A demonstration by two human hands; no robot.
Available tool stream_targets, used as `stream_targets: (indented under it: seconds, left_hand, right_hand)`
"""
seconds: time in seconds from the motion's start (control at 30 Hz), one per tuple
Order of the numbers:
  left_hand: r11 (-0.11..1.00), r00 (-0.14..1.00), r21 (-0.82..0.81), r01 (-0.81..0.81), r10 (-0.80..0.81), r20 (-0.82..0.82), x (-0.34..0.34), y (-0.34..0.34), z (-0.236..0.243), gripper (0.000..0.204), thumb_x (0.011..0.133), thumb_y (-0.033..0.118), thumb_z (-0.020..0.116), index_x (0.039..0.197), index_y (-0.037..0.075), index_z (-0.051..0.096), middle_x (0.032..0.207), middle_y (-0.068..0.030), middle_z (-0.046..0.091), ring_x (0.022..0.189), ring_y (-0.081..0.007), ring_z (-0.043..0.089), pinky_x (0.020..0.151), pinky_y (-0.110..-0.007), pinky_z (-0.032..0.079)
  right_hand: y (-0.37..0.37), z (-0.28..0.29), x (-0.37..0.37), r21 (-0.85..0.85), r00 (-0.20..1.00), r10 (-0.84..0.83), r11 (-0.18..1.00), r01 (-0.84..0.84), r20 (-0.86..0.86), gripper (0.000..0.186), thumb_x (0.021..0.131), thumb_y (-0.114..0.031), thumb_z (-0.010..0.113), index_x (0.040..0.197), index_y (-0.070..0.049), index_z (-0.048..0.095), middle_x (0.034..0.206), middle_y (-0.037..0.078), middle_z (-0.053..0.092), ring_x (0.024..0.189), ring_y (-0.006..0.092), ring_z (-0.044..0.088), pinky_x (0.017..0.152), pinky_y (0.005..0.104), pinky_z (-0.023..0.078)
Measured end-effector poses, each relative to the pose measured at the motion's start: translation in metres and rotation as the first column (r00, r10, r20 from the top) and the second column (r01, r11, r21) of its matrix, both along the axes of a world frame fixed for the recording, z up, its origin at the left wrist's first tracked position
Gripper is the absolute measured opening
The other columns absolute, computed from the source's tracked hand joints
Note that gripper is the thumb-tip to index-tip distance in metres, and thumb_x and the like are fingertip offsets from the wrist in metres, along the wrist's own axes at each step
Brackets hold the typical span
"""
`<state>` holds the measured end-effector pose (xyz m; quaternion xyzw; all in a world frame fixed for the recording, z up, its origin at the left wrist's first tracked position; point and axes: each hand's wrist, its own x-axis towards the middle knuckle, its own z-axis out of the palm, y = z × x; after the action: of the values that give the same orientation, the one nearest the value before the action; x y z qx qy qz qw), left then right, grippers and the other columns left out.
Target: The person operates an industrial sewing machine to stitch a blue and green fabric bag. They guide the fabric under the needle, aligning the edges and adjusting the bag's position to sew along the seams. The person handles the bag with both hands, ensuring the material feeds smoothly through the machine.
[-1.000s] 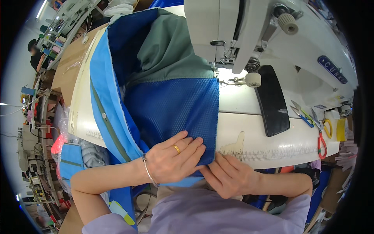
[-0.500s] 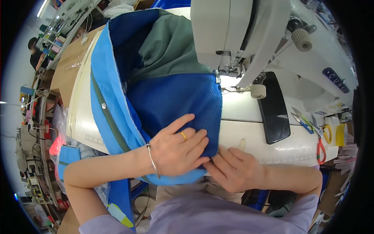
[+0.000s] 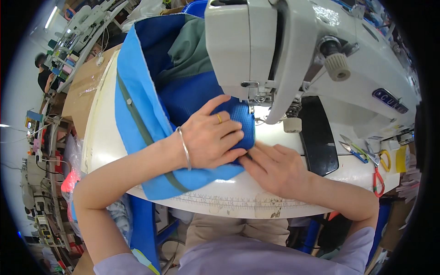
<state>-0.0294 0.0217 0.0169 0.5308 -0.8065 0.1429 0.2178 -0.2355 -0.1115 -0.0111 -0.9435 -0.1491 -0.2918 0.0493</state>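
A sewn fabric piece lies on the white sewing table, with dark blue mesh fabric [image 3: 183, 98], a grey-green panel [image 3: 191, 50] and a light blue outer side [image 3: 135, 78] crossed by a dark green strip. The mesh's right edge sits beneath the needle area of a white sewing machine [image 3: 233, 50]. My left hand [image 3: 208, 137] rests on the mesh with its fingers apart, pressing it down just left of the needle. Beside its thumb, my right hand [image 3: 275, 167] pinches the near corner of the mesh; those fingertips are partly hidden.
Right of the needle lies a black flat panel [image 3: 319, 142]. Scissors with red handles [image 3: 378, 181] and small blue-handled snips [image 3: 360, 155] lie at the right end. A printed ruler runs along the table's near edge [image 3: 220, 206]. Cardboard [image 3: 85, 87] adjoins on the left; another person [image 3: 44, 75] is far off.
Both hands have moved away from me with the fabric, bringing its near corner closer to the needle. The table's near edge now shows below the light blue side. The view has shifted slightly.
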Motion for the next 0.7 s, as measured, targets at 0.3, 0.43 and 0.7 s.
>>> stream_targets:
  seconds: [0.3,0.43,0.7]
  left_hand:
    - [0.915,0.906,0.221,-0.338,0.252,0.340,-0.014,0.010,0.052,0.051,0.075,0.019,0.080,0.124,0.006,0.070,0.134,-0.0130,0.066,0.112,-0.0336,0.066,0.094,-0.050,0.052]
    - [0.918,0.854,0.054,-0.392,0.342,0.392,-0.037,0.009,0.067,0.044,0.077,0.008,0.072,0.121,0.006,0.070,0.119,-0.0143,0.065,0.107,-0.0323,0.066,0.092,-0.042,0.055]
    - [0.978,0.960,0.017,-0.208,0.201,0.194,-0.031,0.013,0.034,0.033,0.070,0.008,0.078,0.103,0.005,0.073,0.088,-0.0082,0.063,0.079,-0.0244,0.062,0.072,-0.034,0.054]
  right_hand:
    - [0.000,-0.005,0.008,0.096,0.999,-0.046,0.994,0.044,0.017,0.032,0.077,-0.011,0.071,0.107,0.001,0.073,0.115,0.014,0.067,0.112,0.0261,0.066,0.078,0.0330,0.056]
    - [0.005,-0.009,0.010,0.264,0.999,0.029,0.964,-0.039,0.044,0.031,0.074,-0.009,0.071,0.104,0.000,0.072,0.102,0.010,0.063,0.100,0.0252,0.062,0.078,0.0352,0.054]
    - [0.024,-0.005,-0.004,0.372,0.997,0.079,0.925,-0.075,0.004,0.018,0.072,-0.010,0.069,0.088,0.000,0.069,0.083,0.007,0.055,0.079,0.0242,0.057,0.063,0.0352,0.050]
